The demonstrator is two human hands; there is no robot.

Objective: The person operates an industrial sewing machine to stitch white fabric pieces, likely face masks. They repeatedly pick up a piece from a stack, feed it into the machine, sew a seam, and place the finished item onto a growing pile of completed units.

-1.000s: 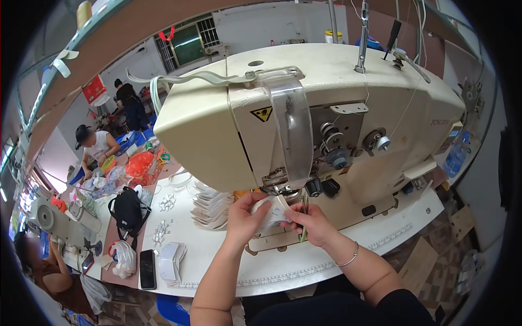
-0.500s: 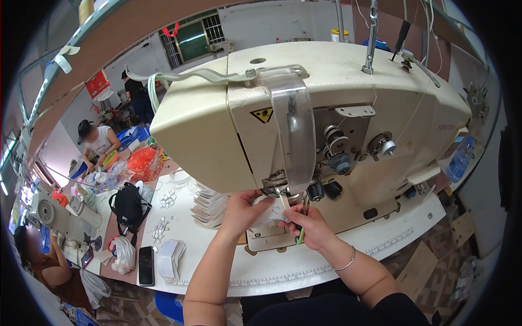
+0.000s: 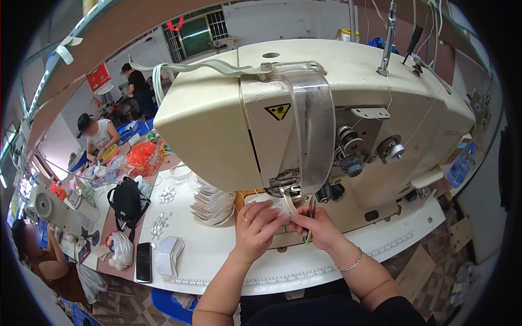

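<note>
At the stitching head of a large cream sewing machine [image 3: 206, 125], a white piece [image 3: 278, 205] lies under the needle area. My left hand [image 3: 255, 227], a ring on one finger, is closed at the piece's near edge with its fingers bent together. My right hand [image 3: 318, 225] pinches the end of a narrow white band [image 3: 291, 205] that runs up to the machine's foot. Tucked in that same hand are scissors [image 3: 311, 206], their blades pointing up and a bit of green handle showing below. My fingers partly cover the piece.
Left of the machine head stands a stack of white cup-shaped pieces [image 3: 213, 202]. Small white scraps [image 3: 159, 225], a black phone [image 3: 144, 263], another white bundle [image 3: 169, 256] and a black backpack [image 3: 128, 205] lie farther left. Other people work at the left. A printed ruler [image 3: 326, 271] follows the table's front edge.
My left hand has shifted right and toward me, from beside the foot onto the piece's near edge. My right hand still has the band and scissors. The view has shifted slightly.
</note>
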